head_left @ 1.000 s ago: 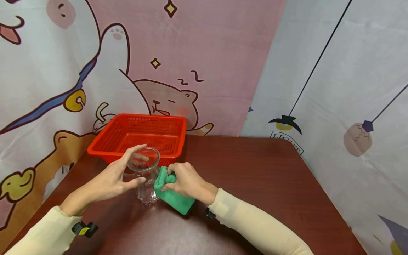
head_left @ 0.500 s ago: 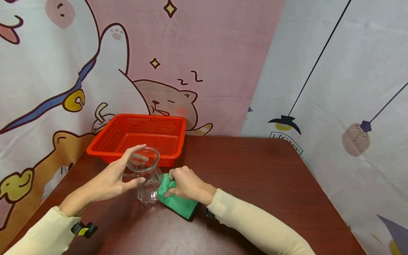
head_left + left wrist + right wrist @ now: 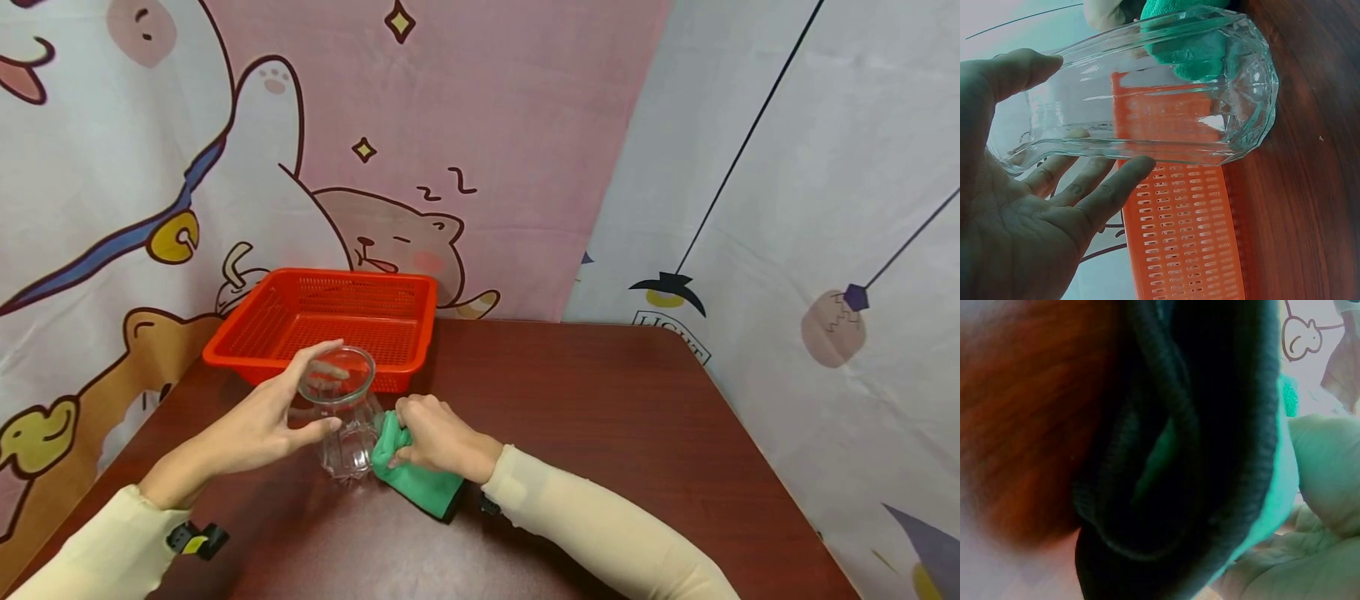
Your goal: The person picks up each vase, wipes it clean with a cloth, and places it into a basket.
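A clear glass vase with a round rim and faceted base stands upright on the table. My left hand holds it from the left, thumb on the near side and fingers round the far side. In the left wrist view the vase lies between the thumb and the spread fingers. My right hand grips a folded green cloth against the right side of the vase. Up close in the right wrist view, the cloth's dark edge hides much of the hand.
Behind the vase, near the printed backdrop, stands a red perforated plastic basket. The dark wooden table stretches to the right, with a printed curtain along its far and right sides.
My right hand has shifted slightly down and right with the cloth since a second ago, and the cloth hangs lower beside the vase. The left hand and vase stay in place.
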A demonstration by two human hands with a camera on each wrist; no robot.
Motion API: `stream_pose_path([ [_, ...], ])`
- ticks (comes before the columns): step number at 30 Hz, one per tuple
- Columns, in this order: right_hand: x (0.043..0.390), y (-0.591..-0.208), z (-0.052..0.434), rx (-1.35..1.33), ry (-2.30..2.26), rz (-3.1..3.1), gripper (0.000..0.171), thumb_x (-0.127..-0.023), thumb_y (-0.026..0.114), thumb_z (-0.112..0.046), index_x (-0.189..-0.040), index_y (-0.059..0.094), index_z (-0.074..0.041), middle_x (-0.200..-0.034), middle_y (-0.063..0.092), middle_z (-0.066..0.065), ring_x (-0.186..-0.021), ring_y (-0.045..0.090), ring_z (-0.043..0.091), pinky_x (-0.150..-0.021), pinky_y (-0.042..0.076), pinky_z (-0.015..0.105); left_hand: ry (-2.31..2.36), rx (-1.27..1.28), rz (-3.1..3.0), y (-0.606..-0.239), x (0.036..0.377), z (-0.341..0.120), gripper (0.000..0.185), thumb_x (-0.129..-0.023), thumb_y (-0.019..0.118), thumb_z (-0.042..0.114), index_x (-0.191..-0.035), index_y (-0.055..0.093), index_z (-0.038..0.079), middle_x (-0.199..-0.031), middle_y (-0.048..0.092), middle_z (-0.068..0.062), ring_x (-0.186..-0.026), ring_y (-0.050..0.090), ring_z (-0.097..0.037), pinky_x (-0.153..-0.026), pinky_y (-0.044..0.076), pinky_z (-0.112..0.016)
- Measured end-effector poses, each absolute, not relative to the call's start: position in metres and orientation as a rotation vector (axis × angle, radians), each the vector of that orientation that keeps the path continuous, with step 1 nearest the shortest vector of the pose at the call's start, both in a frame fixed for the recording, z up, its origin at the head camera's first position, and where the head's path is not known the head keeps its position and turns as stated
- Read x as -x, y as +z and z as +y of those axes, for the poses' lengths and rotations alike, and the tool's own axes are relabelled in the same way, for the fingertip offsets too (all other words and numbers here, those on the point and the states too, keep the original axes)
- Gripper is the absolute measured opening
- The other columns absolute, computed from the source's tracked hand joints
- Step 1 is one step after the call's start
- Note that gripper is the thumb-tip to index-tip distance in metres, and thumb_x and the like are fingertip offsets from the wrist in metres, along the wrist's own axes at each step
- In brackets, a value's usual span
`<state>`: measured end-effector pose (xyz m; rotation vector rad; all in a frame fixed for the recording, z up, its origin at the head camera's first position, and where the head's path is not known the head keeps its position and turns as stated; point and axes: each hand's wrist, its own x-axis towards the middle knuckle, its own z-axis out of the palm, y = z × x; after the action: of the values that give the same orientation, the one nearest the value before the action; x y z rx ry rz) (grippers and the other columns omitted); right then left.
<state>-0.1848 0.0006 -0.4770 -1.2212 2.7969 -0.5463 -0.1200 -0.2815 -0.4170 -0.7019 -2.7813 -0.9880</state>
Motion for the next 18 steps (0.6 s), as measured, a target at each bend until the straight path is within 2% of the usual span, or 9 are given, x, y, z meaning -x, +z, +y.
stream_pose_path([
  [5, 0.1847, -0.4775, -0.0016, 1.182, -0.551, 2.809, 0.056, -0.088, 0.106, -0.040, -0.090, 0.055, -0.017, -0.086, 0.055, -0.006, -0.080, 0.053, 0.009, -0.070, 0.048, 0.024, -0.986, 0.705, -2.777, -0.4192, 0.1202, -0.2823, 0.105, -0.103, 0.093, 0.028, -0.181, 0.024, 0.034, -0.143, 0.079, -0.002, -0.125, 0.079, -0.019, -0.101, 0.069, -0.046],
  [14, 0.1820, -0.4798, 0.0013, 1.149, -0.684, 2.780, 0.061, -0.086, 0.108, -0.036, -0.093, 0.051, -0.016, -0.088, 0.047, -0.007, -0.081, 0.046, 0.008, -0.071, 0.044, 0.022, -0.995, 0.716, -2.764, -0.4176, 0.1192, -0.2821, 0.103, -0.103, 0.092, 0.027, -0.181, 0.025, 0.033, -0.146, 0.077, -0.005, -0.126, 0.079, -0.021, -0.099, 0.068, -0.047],
  [18, 0.1805, -0.4824, 0.0031, 1.167, -0.723, 2.782, 0.059, -0.087, 0.106, -0.035, -0.095, 0.051, -0.017, -0.089, 0.049, -0.007, -0.081, 0.048, 0.007, -0.070, 0.043, 0.019, -1.023, 0.714, -2.770, -0.4189, 0.1194, -0.2817, 0.104, -0.103, 0.092, 0.026, -0.181, 0.024, 0.035, -0.146, 0.076, -0.006, -0.125, 0.079, -0.021, -0.095, 0.068, -0.041],
])
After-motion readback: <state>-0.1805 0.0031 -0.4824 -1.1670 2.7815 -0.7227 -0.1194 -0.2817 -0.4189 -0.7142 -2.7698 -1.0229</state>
